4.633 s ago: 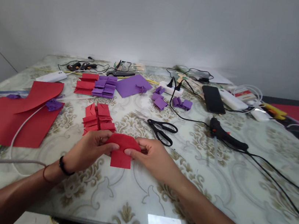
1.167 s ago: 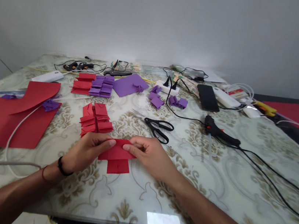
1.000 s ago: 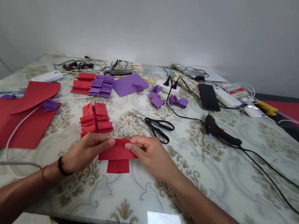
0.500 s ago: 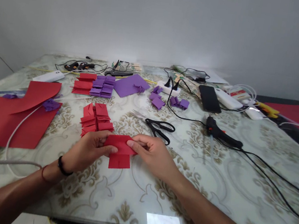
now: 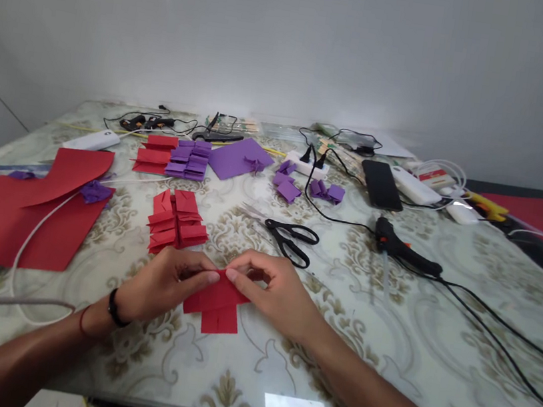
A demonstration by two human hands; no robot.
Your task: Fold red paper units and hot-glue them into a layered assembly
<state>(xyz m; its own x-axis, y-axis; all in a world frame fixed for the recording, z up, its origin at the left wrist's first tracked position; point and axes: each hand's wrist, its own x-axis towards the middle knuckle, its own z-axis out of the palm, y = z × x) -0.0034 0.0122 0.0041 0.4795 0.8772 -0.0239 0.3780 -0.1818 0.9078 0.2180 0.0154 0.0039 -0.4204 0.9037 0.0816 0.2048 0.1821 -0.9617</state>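
My left hand (image 5: 172, 280) and my right hand (image 5: 276, 292) both pinch the upper edge of a folded red paper piece (image 5: 215, 295), thumbs towards me. A narrower red flap (image 5: 220, 319) sticks out below its wider part. Just beyond my left hand lies a cluster of folded red paper pieces (image 5: 179, 221). Black-handled scissors (image 5: 292, 237) rest beyond my right hand, blades pointing to the far left. The fingers behind the paper's upper edge are partly hidden.
Red sheets (image 5: 60, 228) lie at left, with a white cable (image 5: 26, 243) across them. Folded purple pieces (image 5: 189, 159) and a purple sheet (image 5: 237, 158) sit farther back. A black glue gun (image 5: 406, 248) trails its cord at right, near a phone (image 5: 382, 185) and a power strip (image 5: 307, 163).
Both hands have come closer together along the paper's upper edge. The red piece has moved slightly nearer to me and tilted.
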